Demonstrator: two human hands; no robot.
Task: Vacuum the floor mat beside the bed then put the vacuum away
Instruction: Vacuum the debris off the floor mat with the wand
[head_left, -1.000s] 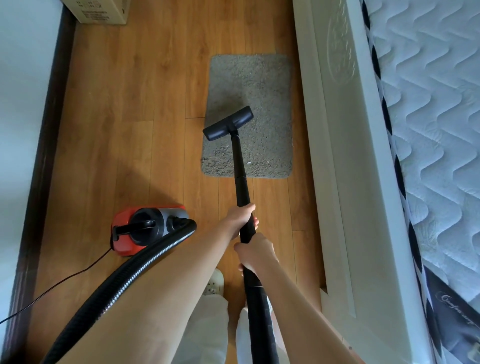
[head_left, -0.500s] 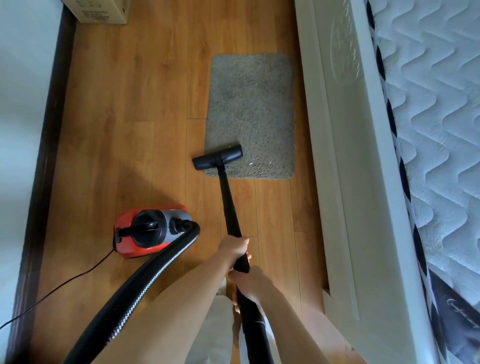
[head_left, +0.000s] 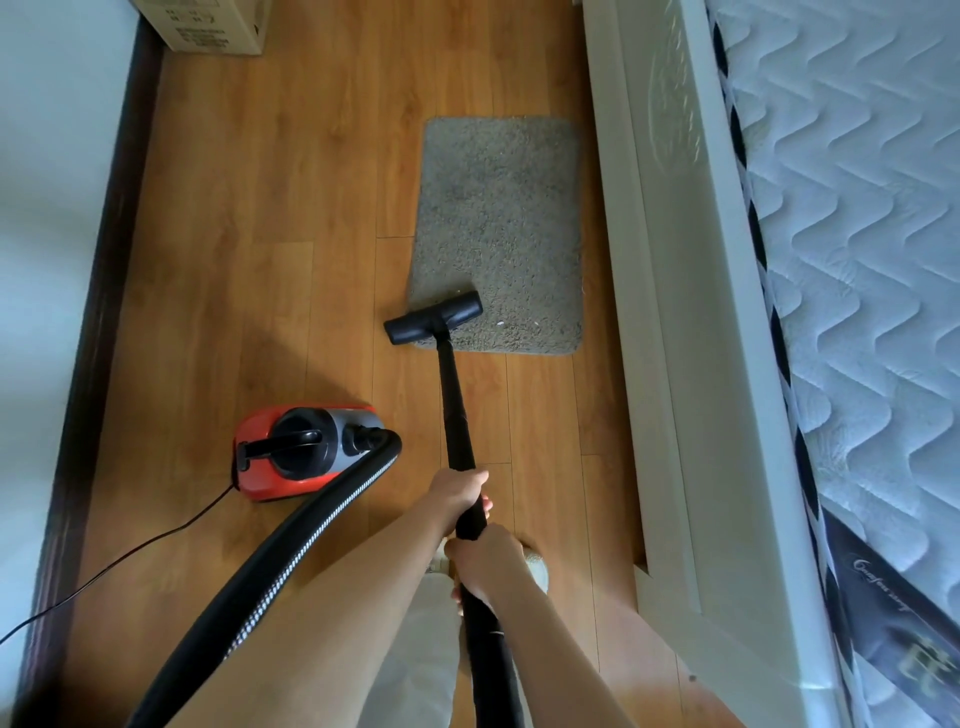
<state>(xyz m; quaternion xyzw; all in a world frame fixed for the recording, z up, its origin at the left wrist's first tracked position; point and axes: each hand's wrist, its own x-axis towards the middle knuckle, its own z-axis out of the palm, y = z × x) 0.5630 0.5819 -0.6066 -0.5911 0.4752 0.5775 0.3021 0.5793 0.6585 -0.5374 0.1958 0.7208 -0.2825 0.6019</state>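
Head view, catalogued by size, each placed against the floor mat.

Bed frame (head_left: 691, 322): white, just beside the mat's right edge; quilted mattress (head_left: 857, 234) above it.
Wooden floor (head_left: 270, 218): broad open strip left of the mat, running to the dark skirting.
Floor mat (head_left: 498, 228): grey pile, lying flat, with pale flecks near its near-right corner.
Hose (head_left: 291, 561): ribbed black, curving from the canister, well left of the mat.
Canister vacuum (head_left: 306, 452): red, near-left of the mat, cord trailing left.
Wand (head_left: 457, 410): black, both hands clenched round it, left hand (head_left: 460, 501) ahead of right hand (head_left: 485, 564).
Floor head (head_left: 434, 318): straddling the mat's near-left corner.

Handling note: overlapping lengthwise strokes, head kept flat, should reach the flecked corner; the frame leaves little room on the right, so sideways play belongs on the left.
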